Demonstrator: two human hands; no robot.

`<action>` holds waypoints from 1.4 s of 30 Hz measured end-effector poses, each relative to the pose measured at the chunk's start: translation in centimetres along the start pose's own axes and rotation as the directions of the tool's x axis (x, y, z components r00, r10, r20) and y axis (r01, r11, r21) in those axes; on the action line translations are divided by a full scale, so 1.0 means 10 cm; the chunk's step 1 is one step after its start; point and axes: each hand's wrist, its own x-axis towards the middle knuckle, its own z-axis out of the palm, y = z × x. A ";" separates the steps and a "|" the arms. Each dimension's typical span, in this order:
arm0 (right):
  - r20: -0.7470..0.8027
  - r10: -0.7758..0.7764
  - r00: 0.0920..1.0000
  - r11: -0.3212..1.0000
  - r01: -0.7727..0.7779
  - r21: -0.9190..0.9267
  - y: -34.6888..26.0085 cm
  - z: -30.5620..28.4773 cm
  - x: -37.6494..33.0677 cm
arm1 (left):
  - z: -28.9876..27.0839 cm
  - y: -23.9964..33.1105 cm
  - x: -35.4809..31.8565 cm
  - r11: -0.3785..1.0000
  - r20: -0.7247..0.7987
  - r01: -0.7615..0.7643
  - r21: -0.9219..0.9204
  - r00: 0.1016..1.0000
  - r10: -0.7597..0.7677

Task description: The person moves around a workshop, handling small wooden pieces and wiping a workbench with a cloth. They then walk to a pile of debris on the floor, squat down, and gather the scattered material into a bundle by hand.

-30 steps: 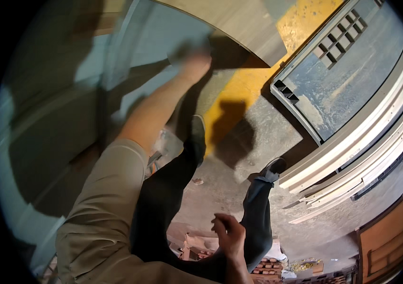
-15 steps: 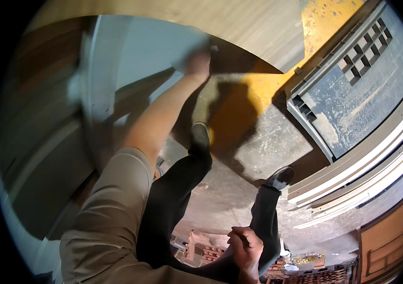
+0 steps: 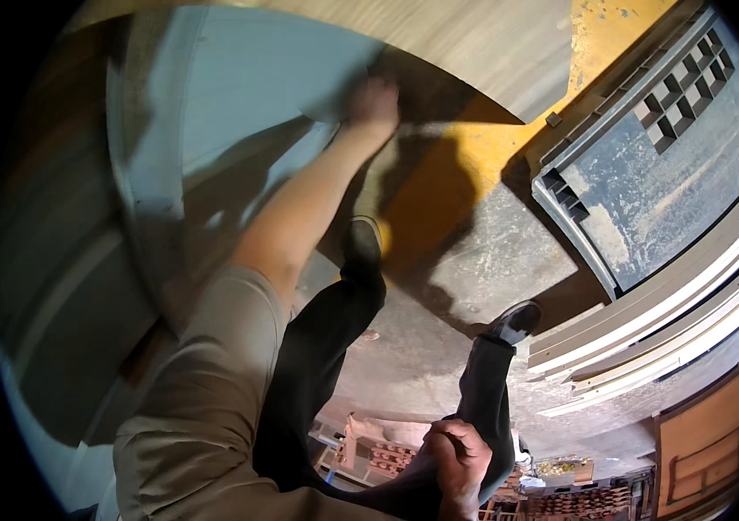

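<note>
My left hand (image 3: 376,102) is stretched out, pressed on the edge of a pale blue panel (image 3: 248,95), bit blurry there. Right hand (image 3: 459,451) is curled in a loose fist down by my dark trousers (image 3: 326,356). Dusty concrete floor (image 3: 482,260) under my shoes.

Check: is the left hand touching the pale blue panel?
Touching. The head view shows the left hand laid flat on the corner of the pale blue panel, with no gap between them. The hand is blurred, so the finger placement is unclear.
</note>
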 end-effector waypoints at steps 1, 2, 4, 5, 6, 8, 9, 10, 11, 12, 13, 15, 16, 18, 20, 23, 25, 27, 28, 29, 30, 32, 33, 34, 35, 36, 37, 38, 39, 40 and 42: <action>0.016 -0.010 1.000 1.000 0.010 0.012 0.02 0.01 0.01 | -0.01 -0.01 -0.21 0.996 -0.071 -0.089 -0.006 0.994 0.088; 0.020 0.020 1.000 0.999 -0.021 0.041 -0.01 0.03 0.03 | -0.04 0.00 -0.41 0.994 -0.093 -0.111 -0.005 0.989 0.110; 0.009 0.083 0.997 0.991 -0.083 0.101 -0.09 0.05 0.05 | -0.10 0.05 -0.69 0.970 0.002 0.025 -0.241 1.000 -0.025; 0.007 0.087 0.996 0.990 -0.087 0.111 -0.08 0.05 0.02 | -0.07 0.06 -0.82 0.914 0.121 0.178 -0.365 0.982 -0.143; 0.012 0.087 0.996 0.989 -0.088 0.119 -0.06 0.03 0.03 | -0.04 0.04 -0.91 0.822 0.247 0.336 -0.460 0.938 -0.245; 0.037 0.071 0.997 0.986 -0.076 0.146 -0.05 0.00 0.08 | 0.09 -0.02 -1.01 0.878 0.154 0.208 -0.430 0.976 -0.155; 0.045 0.068 0.997 0.983 -0.075 0.170 -0.04 -0.01 0.06 | 0.10 0.03 -1.05 0.900 0.119 0.139 -0.414 0.988 -0.098; 0.052 0.066 0.996 0.978 -0.075 0.195 -0.03 -0.01 0.04 | 0.13 0.06 -1.02 0.893 0.052 0.111 -0.436 0.994 -0.098; 0.045 0.075 0.996 0.974 -0.082 0.209 -0.02 -0.03 0.03 | 0.16 0.09 -0.93 0.886 -0.015 0.081 -0.457 0.995 -0.099; 0.045 0.082 0.996 0.971 -0.090 0.221 0.00 -0.05 0.05 | 0.21 0.08 -0.84 0.880 -0.084 0.053 -0.472 0.991 -0.105; 0.045 0.088 0.995 0.967 -0.097 0.234 0.01 -0.07 0.05 | 0.25 0.06 -0.78 0.904 -0.120 0.030 -0.427 0.989 -0.089; 0.051 0.056 0.997 0.960 -0.068 0.271 0.07 -0.11 0.02 | 0.29 0.09 -0.78 0.910 -0.087 0.041 -0.412 0.993 -0.084; 0.051 0.036 0.998 0.955 -0.049 0.291 0.07 -0.12 0.02 | 0.29 0.12 -0.77 0.913 -0.073 0.041 -0.405 0.994 -0.078; 0.018 0.055 0.998 0.949 -0.057 0.310 0.01 -0.09 0.02 | 0.31 0.15 -0.78 0.925 -0.003 0.126 -0.358 0.991 -0.137; -0.006 0.053 0.999 0.956 -0.049 0.291 -0.07 -0.04 0.05 | 0.25 0.21 -0.74 0.890 0.013 0.192 -0.415 0.979 -0.205; 0.007 0.063 0.998 0.958 -0.062 0.279 0.03 -0.11 -0.01 | 0.08 0.30 -0.92 0.781 0.260 0.381 -0.494 0.923 -0.286; 0.001 0.030 1.000 0.985 -0.030 0.168 0.02 -0.11 -0.01 | -0.04 0.28 -1.25 0.655 0.306 0.449 -0.608 0.894 -0.328; -0.024 0.057 0.998 0.973 -0.050 0.227 0.15 -0.12 -0.02 | -0.43 0.60 -1.57 0.169 0.491 0.561 -0.810 0.808 -0.327; -0.060 0.061 0.996 0.977 -0.047 0.208 0.21 -0.15 -0.03 | -0.83 0.88 -1.69 0.099 0.580 0.621 -0.778 0.769 -0.270; -0.095 0.062 0.994 0.989 -0.048 0.139 0.36 -0.16 -0.02 | -1.20 0.99 -1.87 -0.164 0.687 0.668 -0.726 0.713 -0.140; -0.137 0.067 0.988 0.996 -0.058 0.070 0.52 -0.17 -0.07 | -1.69 1.15 -2.01 -0.295 0.699 0.667 -0.684 0.715 -0.005; -0.118 0.038 0.992 0.999 -0.036 0.019 0.61 -0.22 -0.34 | -2.79 1.48 -2.29 -0.361 0.658 0.648 -0.671 0.744 0.111; -0.106 0.014 0.994 1.000 -0.015 -0.008 0.56 -0.21 -0.56 | -3.32 1.54 -2.47 -0.368 0.628 0.634 -0.681 0.763 0.151; -0.099 -0.017 0.995 0.999 0.014 -0.035 0.43 -0.23 -0.76 | -3.71 1.64 -2.56 -0.373 0.606 0.631 -0.681 0.771 0.197; -0.095 -0.047 0.994 0.997 0.042 -0.064 0.33 -0.26 -0.97 | -4.07 1.74 -2.67 -0.380 0.583 0.630 -0.677 0.775 0.245; -0.086 -0.105 0.991 0.990 0.096 -0.107 0.23 -0.29 -1.21 | -4.47 1.80 -2.85 -0.319 0.560 0.600 -0.733 0.800 0.218; -0.059 -0.170 0.984 0.980 0.163 -0.115 0.13 -0.35 -1.45 | -4.92 1.85 -3.02 -0.259 0.532 0.564 -0.784 0.826 0.188; 0.015 -0.307 0.952 0.886 0.291 -0.362 0.24 -0.52 -1.56 | -5.38 1.84 -3.15 -0.197 0.488 0.505 -0.840 0.863 0.129; 0.122 -0.451 0.884 0.703 0.436 -0.562 0.36 -0.70 -1.60 | -5.83 1.87 -3.32 -0.188 0.369 0.390 -0.901 0.919 0.141; 0.039 -0.387 0.921 0.856 0.375 -0.356 0.34 -0.81 -1.75 | -6.31 1.83 -3.45 -0.070 0.342 0.351 -0.934 0.933 0.113; -0.005 -0.561 0.828 0.670 0.450 -0.590 -0.09 -1.01 -2.15 | -7.39 1.79 -3.69 0.077 0.188 0.180 -0.981 0.976 0.108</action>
